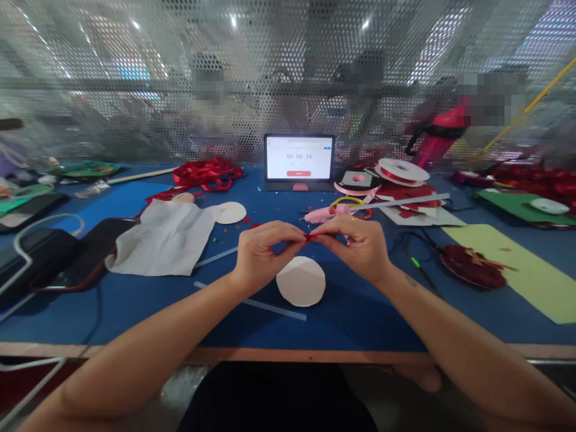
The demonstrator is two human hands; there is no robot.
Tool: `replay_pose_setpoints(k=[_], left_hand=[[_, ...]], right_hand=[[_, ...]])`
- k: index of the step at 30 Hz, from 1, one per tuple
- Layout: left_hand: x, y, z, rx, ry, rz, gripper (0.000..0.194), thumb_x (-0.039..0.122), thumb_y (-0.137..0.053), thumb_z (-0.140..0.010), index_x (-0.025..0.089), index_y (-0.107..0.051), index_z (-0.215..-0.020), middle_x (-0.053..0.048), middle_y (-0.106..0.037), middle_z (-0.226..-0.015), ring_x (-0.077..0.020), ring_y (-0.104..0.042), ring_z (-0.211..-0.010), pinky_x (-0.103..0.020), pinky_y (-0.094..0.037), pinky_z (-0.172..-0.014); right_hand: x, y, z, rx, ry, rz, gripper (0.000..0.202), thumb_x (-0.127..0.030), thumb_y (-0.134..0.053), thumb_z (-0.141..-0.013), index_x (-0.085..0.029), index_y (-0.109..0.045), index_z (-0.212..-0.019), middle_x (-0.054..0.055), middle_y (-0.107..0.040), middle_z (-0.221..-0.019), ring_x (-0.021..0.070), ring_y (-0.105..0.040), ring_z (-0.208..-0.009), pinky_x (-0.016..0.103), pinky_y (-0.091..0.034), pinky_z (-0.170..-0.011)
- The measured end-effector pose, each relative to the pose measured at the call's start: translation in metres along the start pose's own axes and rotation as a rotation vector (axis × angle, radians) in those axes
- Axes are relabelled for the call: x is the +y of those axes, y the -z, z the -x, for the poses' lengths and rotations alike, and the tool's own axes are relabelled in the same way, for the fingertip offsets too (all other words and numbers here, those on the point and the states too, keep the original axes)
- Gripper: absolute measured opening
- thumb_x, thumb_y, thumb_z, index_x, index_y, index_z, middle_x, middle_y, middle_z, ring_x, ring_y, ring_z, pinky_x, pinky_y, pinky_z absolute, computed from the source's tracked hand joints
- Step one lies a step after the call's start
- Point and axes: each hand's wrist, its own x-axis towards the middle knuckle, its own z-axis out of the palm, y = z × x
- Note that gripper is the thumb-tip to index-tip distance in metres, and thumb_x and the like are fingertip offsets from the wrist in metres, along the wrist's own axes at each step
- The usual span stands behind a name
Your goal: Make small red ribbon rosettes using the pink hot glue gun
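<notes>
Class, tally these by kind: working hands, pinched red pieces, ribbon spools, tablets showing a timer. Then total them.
Hands: 2 (left hand, right hand)
Pinched red piece: 1
Ribbon spools: 2 (black-patterned spool, white spool)
Timer tablet: 1
Total: 6

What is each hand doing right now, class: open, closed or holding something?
Left hand: closed, pinching one side of a small red ribbon-like piece.
Right hand: closed, pinching the other side of that same piece.
</notes>
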Motion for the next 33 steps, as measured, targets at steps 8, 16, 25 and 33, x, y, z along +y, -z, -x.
replay_pose_setpoints(k=[8, 16, 25, 33], left_hand=[[-0.0016, -0.0011, 0.0006, 0.006, 0.012, -0.011, 0.006, 0.010, -0.063, -0.072, 0.015, -0.065, -0.070, -0.003, -0.069, -0.071, -0.0103, -0.064, -0.066, -0.020, -0.054, -0.063], [-0.0025, -0.0020, 0.0009, 0.006, 0.030, -0.034, 0.007, 0.010, -0.062, -0.072, 0.016, -0.065, -0.068, -0.003, -0.069, -0.071, -0.0106, -0.064, -0.065, -0.020, -0.054, -0.062], [-0.0028, -0.0037, 0.0050, 0.002, 0.123, -0.065, 0.004, 0.013, -0.063, -0.073, 0.015, -0.063, -0.076, 0.000, -0.068, -0.070, -0.0090, -0.063, -0.062, -0.016, -0.052, -0.059], [-0.0076, -0.0065, 0.0099, -0.020, 0.222, 0.007, 0.027, 0.012, -0.064, -0.070, 0.019, -0.046, -0.088, 0.001, -0.068, -0.074, -0.0109, -0.066, -0.066, -0.019, -0.053, -0.063]], right_hand=[[-0.0003, -0.0027, 0.0015, 0.003, 0.055, 0.117, 0.008, -0.021, -0.058, -0.080, -0.021, -0.066, -0.079, 0.000, -0.069, -0.069, 0.0125, -0.062, -0.064, 0.025, -0.049, -0.062], [-0.0029, -0.0033, 0.0010, 0.005, 0.131, 0.192, 0.010, -0.019, -0.054, -0.081, -0.020, -0.063, -0.079, 0.000, -0.066, -0.066, 0.0117, -0.060, -0.062, 0.024, -0.047, -0.062], [-0.0030, -0.0048, 0.0013, 0.029, 0.223, 0.257, 0.011, -0.015, -0.053, -0.080, -0.020, -0.063, -0.078, 0.001, -0.064, -0.062, 0.0119, -0.058, -0.060, 0.024, -0.049, -0.063], [-0.0004, -0.0043, 0.0021, -0.031, 0.335, 0.395, 0.017, -0.011, -0.049, -0.080, -0.022, -0.061, -0.083, 0.000, -0.065, -0.068, 0.0137, -0.058, -0.065, 0.027, -0.049, -0.066]])
